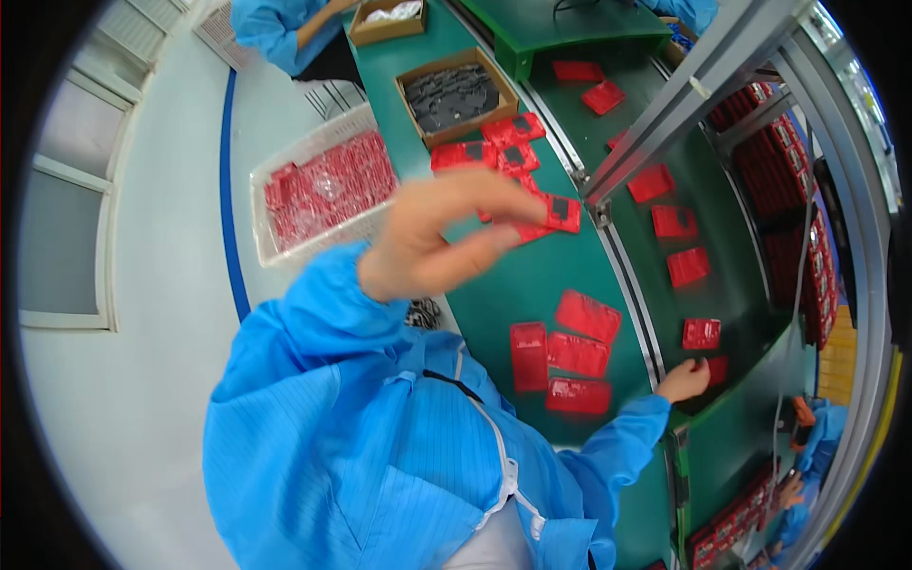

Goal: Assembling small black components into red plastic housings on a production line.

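Observation:
My left hand (442, 237), blurred, hovers over a group of red plastic cases (463, 155), some with dark pads. Its thumb and forefinger are spread apart near a case with a dark square (561, 211); nothing is plainly between them. Off to the right, my right hand (686, 380) is closed with its fingertips on the edge of a red case (718, 369) on the sunken green belt. Just beyond that lies another red case (702, 333). Between my two hands, several plain red cases (578, 354) lie flat on the green table.
A cardboard box of dark grey pads (509, 87) and a smaller box (388, 33) sit at the far side. A white crate (261, 223) of red cases stands left. Metal rails (698, 90) rise at the right. Several red cases (674, 221) line the belt. Other people work nearby.

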`<action>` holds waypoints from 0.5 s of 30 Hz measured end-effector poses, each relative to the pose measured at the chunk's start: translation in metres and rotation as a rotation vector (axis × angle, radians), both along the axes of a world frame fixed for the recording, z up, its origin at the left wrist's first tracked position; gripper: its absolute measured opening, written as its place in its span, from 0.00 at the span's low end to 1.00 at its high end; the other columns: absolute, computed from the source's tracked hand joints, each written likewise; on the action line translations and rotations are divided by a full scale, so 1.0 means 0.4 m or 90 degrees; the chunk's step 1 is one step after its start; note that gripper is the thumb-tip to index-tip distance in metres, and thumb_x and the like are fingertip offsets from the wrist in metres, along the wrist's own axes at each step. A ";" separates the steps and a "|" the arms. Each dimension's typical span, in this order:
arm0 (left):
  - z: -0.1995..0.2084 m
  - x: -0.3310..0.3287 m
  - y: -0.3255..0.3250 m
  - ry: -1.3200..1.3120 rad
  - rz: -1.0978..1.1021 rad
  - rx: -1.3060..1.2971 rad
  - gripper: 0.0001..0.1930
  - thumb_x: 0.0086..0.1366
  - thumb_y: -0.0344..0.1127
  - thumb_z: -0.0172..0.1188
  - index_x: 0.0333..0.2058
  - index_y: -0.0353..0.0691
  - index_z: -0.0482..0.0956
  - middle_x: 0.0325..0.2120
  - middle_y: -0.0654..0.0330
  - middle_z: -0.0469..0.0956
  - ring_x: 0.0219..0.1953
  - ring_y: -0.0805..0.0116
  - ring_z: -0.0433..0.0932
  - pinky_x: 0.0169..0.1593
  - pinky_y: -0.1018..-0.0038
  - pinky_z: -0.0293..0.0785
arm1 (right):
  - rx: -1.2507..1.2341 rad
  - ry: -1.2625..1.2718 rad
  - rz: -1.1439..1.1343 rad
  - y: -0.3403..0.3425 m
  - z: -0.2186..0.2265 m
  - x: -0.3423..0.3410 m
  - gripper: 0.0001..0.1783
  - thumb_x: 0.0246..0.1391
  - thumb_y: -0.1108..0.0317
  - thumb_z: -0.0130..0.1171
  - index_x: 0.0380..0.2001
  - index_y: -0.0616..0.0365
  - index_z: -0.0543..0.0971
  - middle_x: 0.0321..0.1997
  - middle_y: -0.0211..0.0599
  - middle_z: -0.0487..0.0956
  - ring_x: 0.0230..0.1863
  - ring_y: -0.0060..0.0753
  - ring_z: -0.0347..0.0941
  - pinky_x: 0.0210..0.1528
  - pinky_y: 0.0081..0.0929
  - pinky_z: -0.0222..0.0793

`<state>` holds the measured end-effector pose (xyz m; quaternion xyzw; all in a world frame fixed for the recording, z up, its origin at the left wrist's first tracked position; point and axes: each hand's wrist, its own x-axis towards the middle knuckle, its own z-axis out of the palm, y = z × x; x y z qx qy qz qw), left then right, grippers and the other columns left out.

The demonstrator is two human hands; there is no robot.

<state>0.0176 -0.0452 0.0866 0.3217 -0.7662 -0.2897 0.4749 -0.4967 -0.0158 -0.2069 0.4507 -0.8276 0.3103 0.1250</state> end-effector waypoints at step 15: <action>-0.518 0.629 0.255 -0.050 0.177 0.323 0.10 0.60 0.34 0.55 0.38 0.39 0.78 0.32 0.53 0.79 0.34 0.60 0.79 0.36 0.69 0.74 | 0.375 -0.378 0.813 0.170 0.180 1.331 0.09 0.50 0.68 0.57 0.33 0.61 0.78 0.34 0.46 0.79 0.36 0.48 0.76 0.39 0.35 0.71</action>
